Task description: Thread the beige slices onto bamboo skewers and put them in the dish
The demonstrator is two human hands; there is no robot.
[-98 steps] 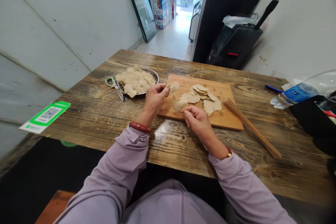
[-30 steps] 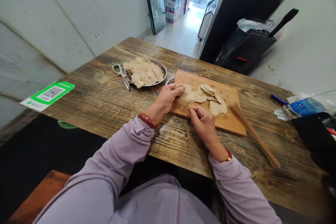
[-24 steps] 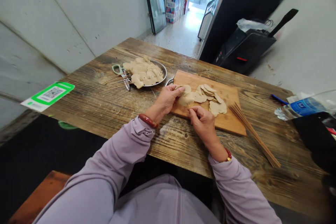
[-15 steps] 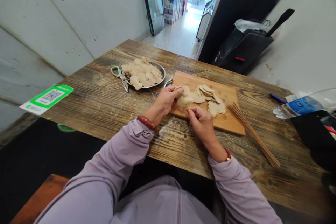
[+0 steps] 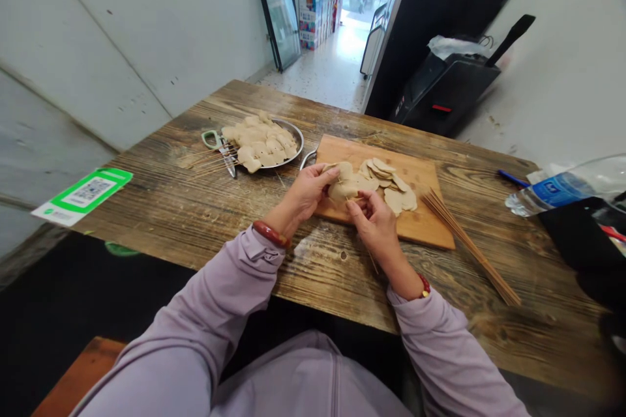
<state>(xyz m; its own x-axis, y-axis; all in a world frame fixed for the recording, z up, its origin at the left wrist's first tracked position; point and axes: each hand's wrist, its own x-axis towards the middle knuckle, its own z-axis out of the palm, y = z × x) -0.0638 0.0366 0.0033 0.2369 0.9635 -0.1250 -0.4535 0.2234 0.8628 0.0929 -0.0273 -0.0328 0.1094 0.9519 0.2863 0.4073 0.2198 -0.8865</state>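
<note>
My left hand (image 5: pixel 309 190) pinches thin beige slices (image 5: pixel 342 190) over the near left part of a wooden cutting board (image 5: pixel 420 169). Close beside it, the fingers of my right hand (image 5: pixel 376 225) are closed on a thin wooden skewer (image 5: pixel 373 263), whose tail sticks out below the palm. The skewer's upper end meets the slices; how far it runs through them is hidden. More loose slices (image 5: pixel 398 195) lie overlapping on the board, just beyond my right hand.
Left of the board, a round metal plate (image 5: pixel 299 137) bears skewered slices (image 5: pixel 259 140), with scissors (image 5: pixel 227 158) beside it. A bundle of bare skewers (image 5: pixel 472 247) rests against the board's right side. A water bottle (image 5: pixel 552 192) lies at the right; a QR-code card (image 5: pixel 88 192) is at the left edge.
The right fingers have shifted up along the skewer, closer to the slices, and its tail now shows below the hand. The left hand keeps its pinch. The whole view has moved slightly.
</note>
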